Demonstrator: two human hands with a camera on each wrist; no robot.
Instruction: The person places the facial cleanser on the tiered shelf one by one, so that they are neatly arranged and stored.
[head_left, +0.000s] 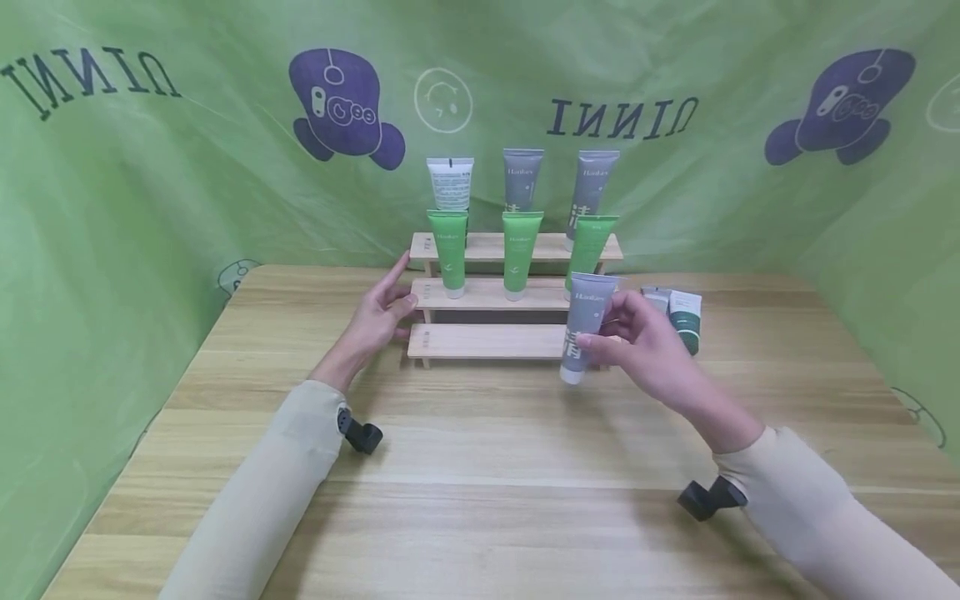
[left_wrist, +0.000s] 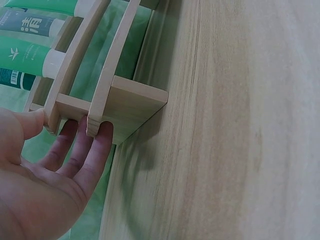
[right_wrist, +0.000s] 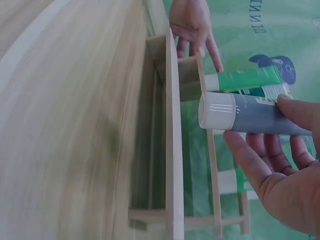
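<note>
My right hand (head_left: 645, 350) grips a grey-blue squeeze tube (head_left: 588, 308), thumb in front and fingers behind, with its white cap downward. The tube overlaps the right end of the bottom step of a three-tier wooden rack (head_left: 487, 342). In the right wrist view, the tube's white cap (right_wrist: 217, 111) points toward the rack. At the rack's left end, my left hand (head_left: 378, 312) rests with fingers spread. In the left wrist view, its thumb (left_wrist: 32, 122) touches the middle board and its other fingertips are against the lower board's end.
Three green tubes (head_left: 522, 254) stand cap-down on the middle step. Behind them on the top step are a white printed tube (head_left: 452, 183) and two grey-blue tubes (head_left: 522, 177). A white-and-green tube (head_left: 686, 317) and a greyish one lie right of the rack. Green cloth (head_left: 480, 50) hangs behind.
</note>
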